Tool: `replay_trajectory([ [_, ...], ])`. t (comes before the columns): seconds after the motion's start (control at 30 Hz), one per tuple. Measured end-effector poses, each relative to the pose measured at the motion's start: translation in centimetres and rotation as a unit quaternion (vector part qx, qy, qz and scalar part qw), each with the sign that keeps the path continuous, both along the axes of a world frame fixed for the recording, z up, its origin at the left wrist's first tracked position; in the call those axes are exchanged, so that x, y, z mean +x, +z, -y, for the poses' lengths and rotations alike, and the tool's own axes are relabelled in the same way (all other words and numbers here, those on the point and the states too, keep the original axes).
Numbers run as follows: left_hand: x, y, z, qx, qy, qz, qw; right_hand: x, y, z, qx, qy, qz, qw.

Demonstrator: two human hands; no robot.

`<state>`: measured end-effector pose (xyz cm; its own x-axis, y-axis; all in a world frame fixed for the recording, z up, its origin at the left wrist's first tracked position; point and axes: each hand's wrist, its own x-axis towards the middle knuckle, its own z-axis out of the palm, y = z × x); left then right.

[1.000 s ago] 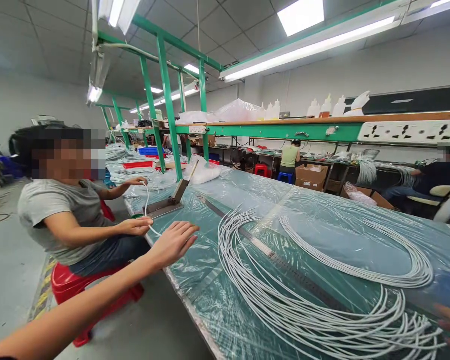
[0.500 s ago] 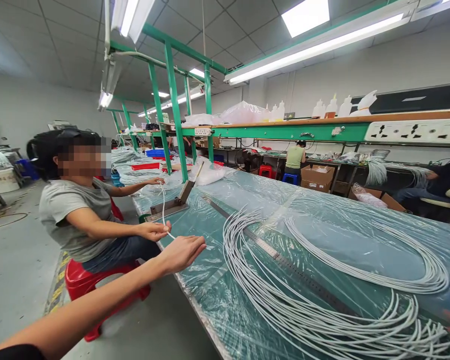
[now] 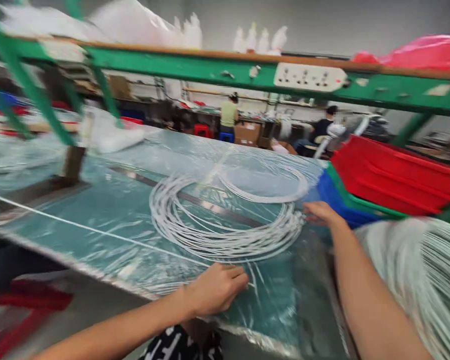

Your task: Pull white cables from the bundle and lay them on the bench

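Observation:
My left hand [image 3: 221, 287] is closed on a white cable [image 3: 97, 230] near the front edge of the table. That cable stretches away to the left edge of the picture, and a short end shows beyond my fingers. Behind this hand lies a loose coil of white cables [image 3: 210, 245]. At the coil's right end, my right hand [image 3: 320, 214] reaches to the gathered cable ends. Blur hides whether its fingers grip any of them. A thinner coil of white cables [image 3: 262, 199] rests farther back.
A steel ruler [image 3: 217, 207] lies under the coils on the film-covered table [image 3: 108, 200]. Red bins [image 3: 393, 175] stand at the right, above a large cable bundle [image 3: 405, 260]. A metal fixture [image 3: 73, 165] sits at the left. A green shelf beam [image 3: 210, 67] crosses behind.
My view has turned right and down, and the seated co-worker has left it. My left hand has moved from beside the co-worker's hands to the table front, with the cable trailing left.

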<state>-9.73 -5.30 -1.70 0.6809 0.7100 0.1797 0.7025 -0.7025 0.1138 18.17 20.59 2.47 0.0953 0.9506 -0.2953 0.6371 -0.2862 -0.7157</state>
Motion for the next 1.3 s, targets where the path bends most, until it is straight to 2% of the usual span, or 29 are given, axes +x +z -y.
replay_trajectory([
  [0.07,2.8,-0.1,-1.0,-0.010,-0.014,0.034,0.999,1.5,0.5,0.6,-0.021,-0.036,-0.014,0.999],
  [0.23,8.4,-0.9,-1.7,-0.029,-0.087,0.039,0.995,1.2,1.0,-0.1,-0.010,-0.044,-0.044,0.998],
  [0.4,11.1,-1.9,-1.5,-0.042,-0.054,0.063,0.996,1.5,0.8,-0.5,-0.010,-0.033,-0.049,0.998],
  [0.8,12.1,-1.6,-1.0,-0.053,-0.043,0.070,0.995,1.4,0.8,-1.0,-0.010,-0.031,-0.051,0.998],
  [0.97,12.1,-1.5,-1.4,-0.046,-0.045,0.076,0.995,1.8,0.4,-1.4,-0.015,-0.030,-0.064,0.997],
  [1.13,11.8,-1.4,-1.9,-0.038,-0.034,0.088,0.995,1.2,0.8,-1.0,-0.017,-0.029,-0.060,0.998],
  [1.3,11.4,-1.7,-2.7,-0.038,0.002,0.126,0.991,0.6,0.8,-1.3,-0.014,-0.020,-0.050,0.998],
])
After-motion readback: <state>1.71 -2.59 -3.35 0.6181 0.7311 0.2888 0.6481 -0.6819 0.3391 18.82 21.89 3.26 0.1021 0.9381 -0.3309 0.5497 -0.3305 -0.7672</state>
